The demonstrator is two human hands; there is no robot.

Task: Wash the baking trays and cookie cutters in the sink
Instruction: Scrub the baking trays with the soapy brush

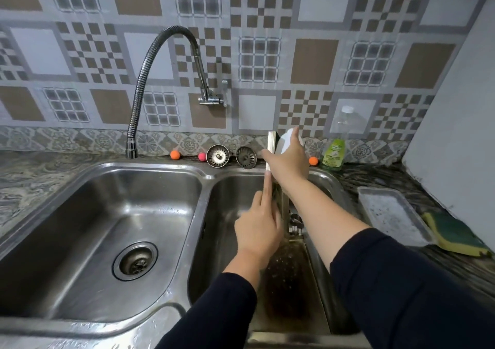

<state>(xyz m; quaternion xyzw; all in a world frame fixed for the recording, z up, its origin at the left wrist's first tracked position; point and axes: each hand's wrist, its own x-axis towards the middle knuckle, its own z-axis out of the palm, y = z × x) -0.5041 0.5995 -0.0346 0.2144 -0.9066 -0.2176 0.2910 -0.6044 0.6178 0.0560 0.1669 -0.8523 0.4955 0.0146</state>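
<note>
A metal baking tray (271, 145) stands on its edge in the right basin (227, 241) and I see it nearly edge-on. My right hand (288, 161) grips its upper end, with a white object (288, 135) just behind the fingers. My left hand (258, 228) lies against the tray's left face, index finger stretched up along the rim. Cookie cutters (296, 225) lie in the basin to the right of the tray, partly hidden by my right forearm. A second tray (391, 214) rests on the counter to the right.
A green and yellow sponge (455, 236) lies beside the counter tray. A dish soap bottle (334, 155) stands behind the right basin. Two sink strainers (218, 155) lean at the back ledge. The flexible faucet (132, 145) hangs over the left basin (107, 214).
</note>
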